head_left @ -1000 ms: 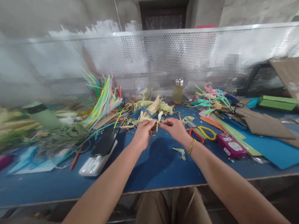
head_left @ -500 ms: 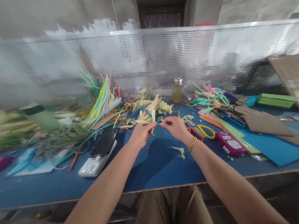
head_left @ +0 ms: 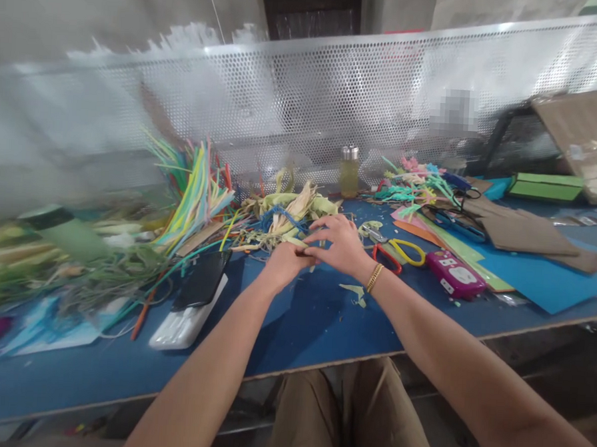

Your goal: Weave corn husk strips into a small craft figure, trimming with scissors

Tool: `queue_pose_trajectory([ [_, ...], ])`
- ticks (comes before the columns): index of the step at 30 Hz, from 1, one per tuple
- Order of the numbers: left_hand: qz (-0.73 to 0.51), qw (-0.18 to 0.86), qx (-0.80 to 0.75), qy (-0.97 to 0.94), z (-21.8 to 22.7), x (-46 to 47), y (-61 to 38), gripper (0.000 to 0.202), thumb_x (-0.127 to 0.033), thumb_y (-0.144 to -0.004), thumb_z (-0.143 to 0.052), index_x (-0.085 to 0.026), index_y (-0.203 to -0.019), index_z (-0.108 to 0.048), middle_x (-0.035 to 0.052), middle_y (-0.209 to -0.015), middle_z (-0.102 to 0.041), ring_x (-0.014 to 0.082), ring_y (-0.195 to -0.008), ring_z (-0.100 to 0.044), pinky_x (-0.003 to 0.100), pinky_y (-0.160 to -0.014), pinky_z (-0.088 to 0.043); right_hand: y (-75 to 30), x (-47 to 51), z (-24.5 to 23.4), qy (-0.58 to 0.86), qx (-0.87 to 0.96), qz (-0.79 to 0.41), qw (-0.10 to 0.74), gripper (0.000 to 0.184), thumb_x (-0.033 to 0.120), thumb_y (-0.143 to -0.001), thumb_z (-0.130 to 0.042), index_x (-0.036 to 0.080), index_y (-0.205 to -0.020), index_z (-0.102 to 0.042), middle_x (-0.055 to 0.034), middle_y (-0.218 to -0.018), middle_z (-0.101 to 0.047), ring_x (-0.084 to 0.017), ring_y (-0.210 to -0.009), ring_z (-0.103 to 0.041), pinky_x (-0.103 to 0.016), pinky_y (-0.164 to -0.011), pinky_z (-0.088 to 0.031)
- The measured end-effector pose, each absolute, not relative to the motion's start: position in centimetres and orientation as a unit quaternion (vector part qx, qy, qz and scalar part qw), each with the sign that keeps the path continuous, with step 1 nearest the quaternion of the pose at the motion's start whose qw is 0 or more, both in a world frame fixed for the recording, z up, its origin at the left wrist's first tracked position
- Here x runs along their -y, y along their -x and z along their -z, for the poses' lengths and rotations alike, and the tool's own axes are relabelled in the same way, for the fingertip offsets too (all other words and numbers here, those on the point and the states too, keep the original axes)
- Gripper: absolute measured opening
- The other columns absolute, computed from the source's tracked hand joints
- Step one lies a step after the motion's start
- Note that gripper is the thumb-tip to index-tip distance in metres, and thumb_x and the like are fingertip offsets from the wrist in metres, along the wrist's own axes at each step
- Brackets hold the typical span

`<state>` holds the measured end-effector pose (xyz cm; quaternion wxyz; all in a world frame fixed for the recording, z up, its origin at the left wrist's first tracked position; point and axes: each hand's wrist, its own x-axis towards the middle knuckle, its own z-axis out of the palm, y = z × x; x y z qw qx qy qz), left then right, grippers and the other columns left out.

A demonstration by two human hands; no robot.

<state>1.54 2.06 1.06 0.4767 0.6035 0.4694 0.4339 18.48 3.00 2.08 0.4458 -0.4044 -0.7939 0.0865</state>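
A blue table top point(head_left: 318, 324) fills the middle of the frame, its pale edge running across the lower part. At its centre the left hand point(head_left: 282, 263) is curled, fingertips pressed together on a small husk strip point(head_left: 303, 252) that is mostly hidden. The right hand point(head_left: 341, 244) meets it there, thumb and forefinger pinching the same strip and the other fingers fanned out.

Just behind the hands lies a heap of corn husks point(head_left: 292, 213). Bright coloured strips point(head_left: 195, 188) are at centre left, and a black phone point(head_left: 201, 280) is below them. To the right are scissors point(head_left: 401, 252), a magenta device point(head_left: 454, 274) and brown card point(head_left: 525, 234). A small bottle point(head_left: 349, 171) stands at the back against a perforated metal screen point(head_left: 335, 99). Grey wall and a dark doorway point(head_left: 309, 10) show above.
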Motion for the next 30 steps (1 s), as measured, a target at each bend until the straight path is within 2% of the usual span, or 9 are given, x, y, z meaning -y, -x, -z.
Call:
queue_pose_trajectory([
  [1, -0.425, 0.466, -0.472, -0.617, -1.0, -2.0, -1.6, 0.015, -0.02, -0.053, -0.085, -0.016, -0.066, -0.077, 0.0, -0.062, -0.067, 0.0164, -0.063, -0.056, 0.028, -0.065, -0.041, -18.5, -3.2, -2.0, 0.401, 0.783, -0.119, 0.461, 0.01, 0.036, -0.076, -0.078, 0.027, -0.079, -0.078, -0.0046, -0.101, -0.071, -0.026, -0.104, -0.056, -0.047, -0.098, -0.037],
  [3, -0.423, 0.456, -0.47, -0.627, -1.0, -2.0, -1.8, 0.027, -0.026, -0.055, -0.086, -0.017, -0.08, -0.079, 0.0012, -0.069, -0.07, 0.0165, -0.066, -0.058, 0.028, -0.068, -0.041, -18.6, -3.7, -1.9, 0.388, 0.744, -0.209, 0.502, 0.014, 0.035, -0.079, -0.072, 0.022, -0.074, -0.073, -0.003, -0.083, -0.069, -0.02, -0.085, -0.059, -0.038, -0.085, -0.044],
  [5, -0.45, 0.462, -0.462, -0.608, -1.3, -2.0, -1.9, 0.04, -0.034, -0.059, -0.086, -0.018, -0.095, -0.079, 0.0027, -0.075, -0.071, 0.016, -0.068, -0.058, 0.028, -0.068, -0.042, -18.9, -4.1, -1.8, 0.367, 0.7, -0.297, 0.536, 0.019, 0.037, -0.081, -0.067, 0.02, -0.073, -0.067, -0.0004, -0.072, -0.065, -0.015, -0.071, -0.057, -0.032, -0.072, -0.044],
  [7, -0.48, 0.458, -0.457, -0.592, -1.5, -1.9, -2.0, 0.045, -0.041, -0.064, -0.084, -0.019, -0.102, -0.078, 0.0036, -0.078, -0.072, 0.0149, -0.067, -0.057, 0.028, -0.066, -0.041, -19.0, -4.2, -1.7, 0.352, 0.673, -0.352, 0.546, 0.021, 0.038, -0.08, -0.066, 0.019, -0.071, -0.061, 0.0011, -0.068, -0.063, -0.013, -0.066, -0.055, -0.029, -0.067, -0.043],
  [9, -0.503, 0.445, -0.458, -0.583, -1.6, -1.9, -2.1, 0.042, -0.044, -0.065, -0.083, -0.018, -0.097, -0.078, 0.004, -0.077, -0.071, 0.014, -0.066, -0.055, 0.027, -0.065, -0.04, -18.9, -4.2, -1.5, 0.349, 0.663, -0.379, 0.543, 0.021, 0.037, -0.078, -0.067, 0.019, -0.069, -0.058, 0.0016, -0.066, -0.062, -0.013, -0.064, -0.055, -0.028, -0.066, -0.043],
  [15, -0.485, 0.442, -0.474, -0.588, -1.6, -1.8, -2.2, 0.03, -0.04, -0.058, -0.087, -0.017, -0.075, -0.077, 0.0014, -0.064, -0.065, 0.0132, -0.062, -0.051, 0.028, -0.062, -0.037, -18.3, -4.1, -1.4, 0.354, 0.641, -0.413, 0.541, 0.022, 0.036, -0.075, -0.069, 0.02, -0.066, -0.058, 0.0018, -0.063, -0.061, -0.013, -0.062, -0.055, -0.028, -0.065, -0.044],
  [22, -0.486, 0.471, -0.465, -0.57, -1.3, -1.8, -2.6, 0.029, -0.04, -0.059, -0.085, -0.018, -0.074, -0.074, 0.0004, -0.067, -0.065, 0.0105, -0.058, -0.045, 0.027, -0.057, -0.031, -18.4, -3.9, -1.9, 0.323, 0.624, -0.453, 0.548, 0.026, 0.038, -0.076, -0.068, 0.02, -0.063, -0.054, 0.0025, -0.06, -0.061, -0.012, -0.06, -0.053, -0.028, -0.066, -0.044],
  [26, -0.482, 0.497, -0.458, -0.559, -1.2, -1.8, -2.8, 0.022, -0.032, -0.06, -0.08, -0.018, -0.064, -0.063, -0.0024, -0.06, -0.058, 0.0097, -0.054, -0.04, 0.026, -0.053, -0.027, -18.2, -4.2, -1.5, 0.31, 0.623, -0.449, 0.561, 0.029, 0.039, -0.077, -0.067, 0.02, -0.061, -0.052, 0.0026, -0.059, -0.059, -0.012, -0.06, -0.051, -0.028, -0.066, -0.043],
  [30, -0.464, 0.533, -0.458, -0.538, -1.5, -1.4, -3.3, 0.023, -0.025, -0.057, -0.073, -0.02, -0.058, -0.05, -0.0031, -0.062, -0.057, 0.0103, -0.055, -0.044, 0.024, -0.052, -0.027, -18.1, -4.9, -0.8, 0.327, 0.599, -0.431, 0.59, 0.03, 0.04, -0.075, -0.068, 0.021, -0.06, -0.05, 0.0035, -0.059, -0.056, -0.011, -0.059, -0.047, -0.028, -0.065, -0.04],
])
